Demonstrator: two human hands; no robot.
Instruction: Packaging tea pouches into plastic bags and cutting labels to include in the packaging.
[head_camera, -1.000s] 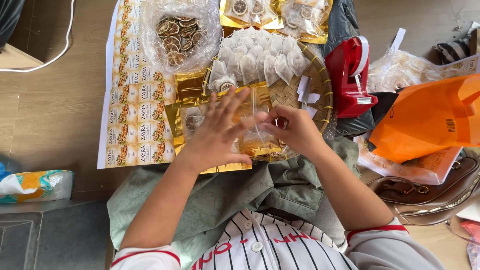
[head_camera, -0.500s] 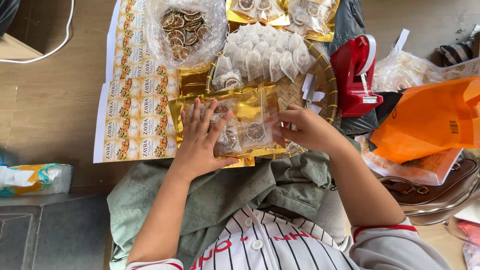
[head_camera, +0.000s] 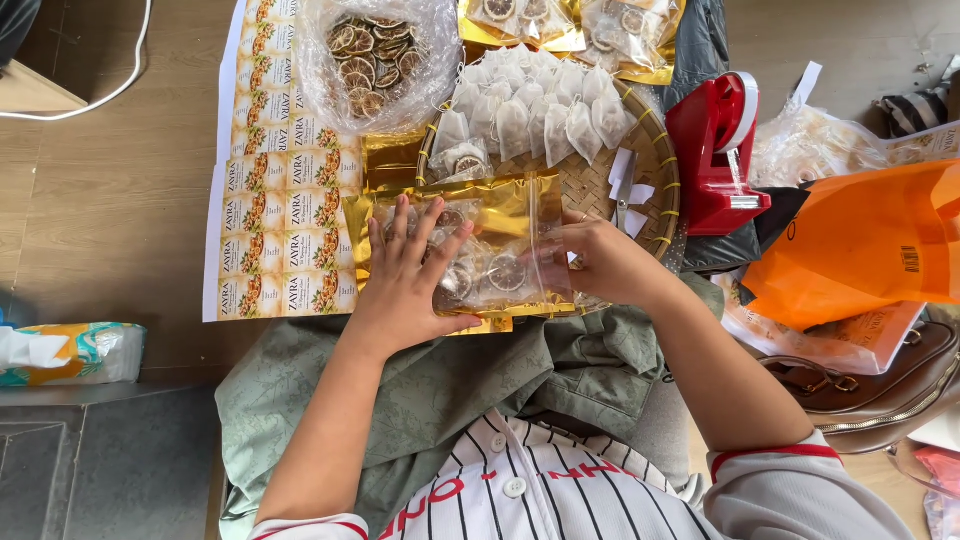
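A gold pouch (head_camera: 480, 250) of dried slices is pressed flat by the left hand (head_camera: 410, 275), fingers spread open. Its edge is pinched shut by the right hand (head_camera: 600, 262). Sealing appears underway; an even press along the opening is called for next.

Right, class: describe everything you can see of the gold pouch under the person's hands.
The gold pouch is a flat foil bag with a clear front showing dried citrus slices inside. It lies on the person's lap at the woven tray's edge. The left hand presses flat on it; the right hand pinches its right edge.

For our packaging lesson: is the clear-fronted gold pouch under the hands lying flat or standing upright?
Flat. The clear-fronted gold pouch lies face-up on the lap; the left hand presses it down, and dried citrus slices show through.
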